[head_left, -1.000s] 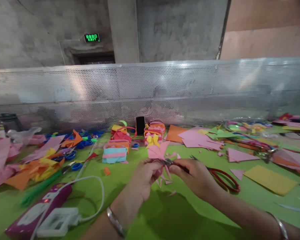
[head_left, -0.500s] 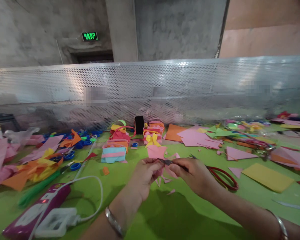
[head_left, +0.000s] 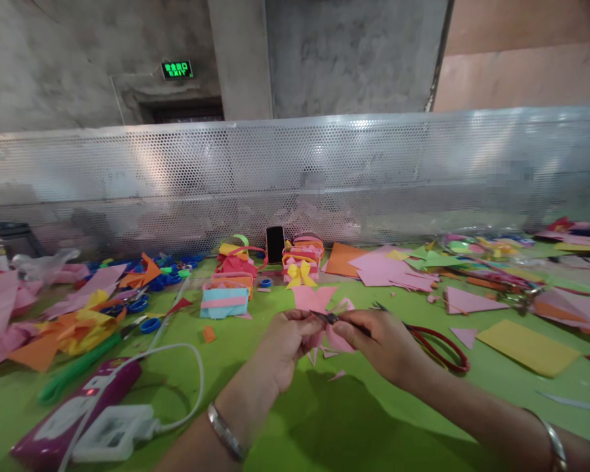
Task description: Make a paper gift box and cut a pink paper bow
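Observation:
Pink paper (head_left: 314,339) is pinched in my left hand (head_left: 282,344), its lower part hanging below the fingers. My right hand (head_left: 381,344) is closed round what look like dark-bladed scissors (head_left: 330,318); the grip hides their handles. The blades point left and touch the paper close to my left fingertips. Directly behind both hands lies a pink paper piece (head_left: 314,298). Small pink scraps (head_left: 337,375) are on the green table below the hands. Red-handled scissors (head_left: 440,347) rest beyond my right wrist, partly covered by the hand.
Small paper bags, one blue (head_left: 225,301) and one with a yellow bow (head_left: 301,274), stand near a phone (head_left: 275,244). At left is a purple power strip (head_left: 111,387) with a white cable. Yellow paper (head_left: 528,347) lies right, before a perforated metal panel (head_left: 354,157).
The view has shifted very slightly. Both hands keep their places, and the blades stay at the pink paper with little visible movement.

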A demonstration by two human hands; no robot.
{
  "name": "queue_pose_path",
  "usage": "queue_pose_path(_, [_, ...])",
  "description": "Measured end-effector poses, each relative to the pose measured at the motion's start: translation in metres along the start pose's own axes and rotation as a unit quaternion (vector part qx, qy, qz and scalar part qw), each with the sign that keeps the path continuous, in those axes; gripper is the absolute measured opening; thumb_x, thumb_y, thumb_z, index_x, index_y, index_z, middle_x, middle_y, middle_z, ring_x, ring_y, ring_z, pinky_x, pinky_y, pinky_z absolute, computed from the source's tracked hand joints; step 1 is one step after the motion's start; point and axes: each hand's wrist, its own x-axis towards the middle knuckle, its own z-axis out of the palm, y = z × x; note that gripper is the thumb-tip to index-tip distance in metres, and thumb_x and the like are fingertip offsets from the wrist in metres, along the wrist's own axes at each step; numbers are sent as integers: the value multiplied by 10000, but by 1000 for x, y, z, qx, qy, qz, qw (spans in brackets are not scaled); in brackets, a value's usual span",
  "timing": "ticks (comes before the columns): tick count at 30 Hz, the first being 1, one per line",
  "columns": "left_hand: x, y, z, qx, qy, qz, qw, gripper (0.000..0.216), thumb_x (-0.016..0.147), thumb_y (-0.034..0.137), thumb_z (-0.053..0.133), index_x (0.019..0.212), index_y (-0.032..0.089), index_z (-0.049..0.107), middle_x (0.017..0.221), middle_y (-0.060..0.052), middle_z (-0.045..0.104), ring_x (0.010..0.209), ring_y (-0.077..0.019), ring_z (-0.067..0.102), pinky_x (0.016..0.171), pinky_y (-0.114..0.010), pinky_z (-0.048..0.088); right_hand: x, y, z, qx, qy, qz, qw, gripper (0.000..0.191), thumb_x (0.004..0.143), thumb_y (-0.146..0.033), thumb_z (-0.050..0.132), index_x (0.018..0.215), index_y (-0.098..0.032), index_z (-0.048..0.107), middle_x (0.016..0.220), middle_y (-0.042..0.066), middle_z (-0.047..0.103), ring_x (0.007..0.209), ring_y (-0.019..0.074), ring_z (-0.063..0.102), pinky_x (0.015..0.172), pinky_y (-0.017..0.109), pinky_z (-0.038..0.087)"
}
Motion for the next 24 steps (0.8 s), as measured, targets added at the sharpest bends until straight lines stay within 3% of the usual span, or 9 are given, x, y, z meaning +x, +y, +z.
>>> queue_pose_path(18, [4,-3,-1,-10,-7,2,1000,153,567,10,645,529,158,632,563,1,624,526,-80,517,570,-205,388,1,5,-1,4,-14,-22,1000,379,859,-352,402,541,-169,497,502,-22,432,500,103,388,486,228,253])
queue_pose_path(22, [4,-1,-1,8,13,15,1000,125,580,33,655,549,153,642,546,11,603,481,-62,473,534,-195,364,3,11,-14,40,-74,5,996,217,740,-374,572,742,-163,625,546,-37,442,507,99,358,464,214,245])
queue_pose_path(24, [3,2,-1,-2,36,9,999,106,603,57,662,559,150,638,539,15,594,466,-53,457,517,-185,355,5,16,-23,61,-101,22,993,255,647,-350,658,818,-163,644,565,-46,431,512,95,339,466,212,241])
